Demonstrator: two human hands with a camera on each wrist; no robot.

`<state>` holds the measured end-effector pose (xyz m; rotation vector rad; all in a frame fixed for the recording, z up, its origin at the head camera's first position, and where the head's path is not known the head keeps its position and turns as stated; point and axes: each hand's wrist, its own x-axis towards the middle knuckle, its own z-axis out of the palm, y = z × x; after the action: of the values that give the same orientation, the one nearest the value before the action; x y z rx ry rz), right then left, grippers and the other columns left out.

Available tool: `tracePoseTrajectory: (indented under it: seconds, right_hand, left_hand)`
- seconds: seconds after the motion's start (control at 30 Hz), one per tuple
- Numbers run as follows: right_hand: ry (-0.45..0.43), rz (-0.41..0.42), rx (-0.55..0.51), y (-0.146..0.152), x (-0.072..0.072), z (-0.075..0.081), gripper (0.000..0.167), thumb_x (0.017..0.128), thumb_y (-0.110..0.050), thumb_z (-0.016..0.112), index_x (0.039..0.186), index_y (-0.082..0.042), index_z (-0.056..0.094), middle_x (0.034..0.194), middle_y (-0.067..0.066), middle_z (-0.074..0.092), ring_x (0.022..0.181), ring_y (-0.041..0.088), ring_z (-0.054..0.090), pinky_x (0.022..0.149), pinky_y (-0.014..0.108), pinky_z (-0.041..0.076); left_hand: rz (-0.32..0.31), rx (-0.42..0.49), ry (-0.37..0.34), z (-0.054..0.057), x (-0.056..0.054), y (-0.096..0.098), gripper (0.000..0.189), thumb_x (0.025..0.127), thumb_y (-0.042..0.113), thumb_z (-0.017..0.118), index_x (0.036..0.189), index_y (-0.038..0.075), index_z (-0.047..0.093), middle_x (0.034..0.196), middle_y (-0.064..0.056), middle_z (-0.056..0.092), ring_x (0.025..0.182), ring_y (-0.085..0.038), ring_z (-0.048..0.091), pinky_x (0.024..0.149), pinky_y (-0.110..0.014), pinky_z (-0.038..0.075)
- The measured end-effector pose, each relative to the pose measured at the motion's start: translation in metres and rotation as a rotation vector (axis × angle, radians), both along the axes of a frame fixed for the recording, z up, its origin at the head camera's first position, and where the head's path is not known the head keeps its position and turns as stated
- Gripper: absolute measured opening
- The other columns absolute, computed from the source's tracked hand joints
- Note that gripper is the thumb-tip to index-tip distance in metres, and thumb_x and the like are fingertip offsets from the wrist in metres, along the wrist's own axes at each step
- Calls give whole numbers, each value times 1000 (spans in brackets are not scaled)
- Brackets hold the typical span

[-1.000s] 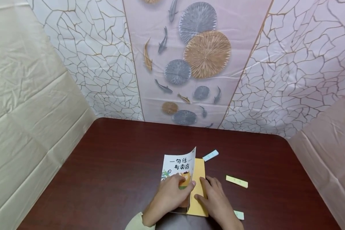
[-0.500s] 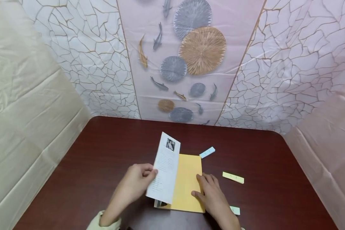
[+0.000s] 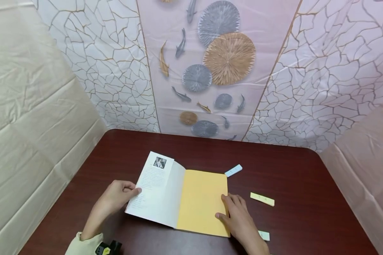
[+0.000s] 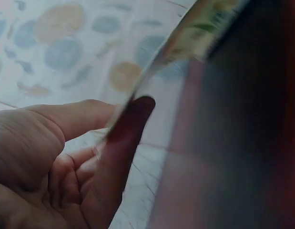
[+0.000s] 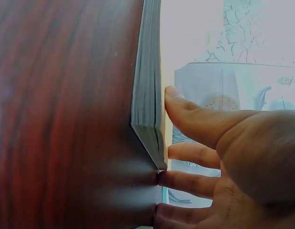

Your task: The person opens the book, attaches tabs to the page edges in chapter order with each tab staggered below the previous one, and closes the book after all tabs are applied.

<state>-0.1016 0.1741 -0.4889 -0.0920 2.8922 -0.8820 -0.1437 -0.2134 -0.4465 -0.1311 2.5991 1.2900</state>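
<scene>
A book lies open on the dark table, with its white front cover (image 3: 156,191) swung to the left and a yellow page (image 3: 202,202) facing up on the right. A small photo and lines of print mark the cover's folded flap. My left hand (image 3: 116,196) pinches the cover's left edge between thumb and fingers; in the left wrist view the cover is blurred. On the yellow page's right edge rests my right hand (image 3: 239,219), thumb on the page. The right wrist view shows the book's page block (image 5: 149,86) beside the fingers, which are fairly straight.
To the right of the book lie a pale blue paper strip (image 3: 233,170), a yellow strip (image 3: 262,199) and a pale green strip (image 3: 264,235), partly behind the right hand. The table (image 3: 306,184) meets patterned cloth walls at the back and sides.
My left hand has lifted the front cover and carried it over to the left, uncovering the yellow page. The right hand has stayed at the book's right edge.
</scene>
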Motion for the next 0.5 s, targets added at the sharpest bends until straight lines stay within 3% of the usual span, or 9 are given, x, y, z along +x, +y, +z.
tracePoseTrajectory:
  seconds: [0.1, 0.2, 0.3, 0.4, 0.5]
  right_hand:
    - [7, 11, -12, -1, 0, 1, 64, 93, -22, 82, 146, 3, 57, 151, 26, 51, 148, 53, 33, 114, 70, 34]
    - [11, 16, -18, 0, 1, 0, 64, 93, -22, 82, 147, 3, 57, 151, 25, 51, 148, 53, 32, 114, 71, 34]
    - [5, 20, -12, 0, 1, -1, 64, 94, -23, 81, 148, 3, 56, 152, 25, 51, 148, 53, 31, 114, 71, 34]
    - [2, 25, -6, 0, 1, 0, 64, 94, -22, 80, 148, 3, 55, 152, 25, 50, 148, 54, 31, 114, 71, 34]
    - [-1, 35, 0, -1, 0, -1, 64, 94, -21, 80, 148, 4, 56, 152, 26, 50, 148, 54, 31, 113, 71, 35]
  left_hand:
    - [7, -162, 37, -13, 1, -4, 19, 98, 22, 73, 94, 3, 74, 72, 0, 68, 63, -16, 60, 59, -33, 48]
    - [-3, -352, 99, -23, 3, 4, 24, 97, 25, 72, 84, 6, 68, 68, -3, 60, 63, -21, 56, 60, -37, 45]
    - [-2, -498, 191, -28, 6, 18, 24, 94, 23, 74, 96, 0, 67, 83, -14, 65, 78, -33, 63, 64, -49, 52]
    - [-33, -561, 375, -34, 9, 35, 37, 89, 9, 77, 122, -4, 66, 111, -24, 67, 106, -45, 64, 75, -61, 56]
    - [-163, -587, 619, -40, 12, 53, 44, 84, -7, 76, 127, 1, 68, 125, -28, 65, 118, -48, 60, 82, -61, 57]
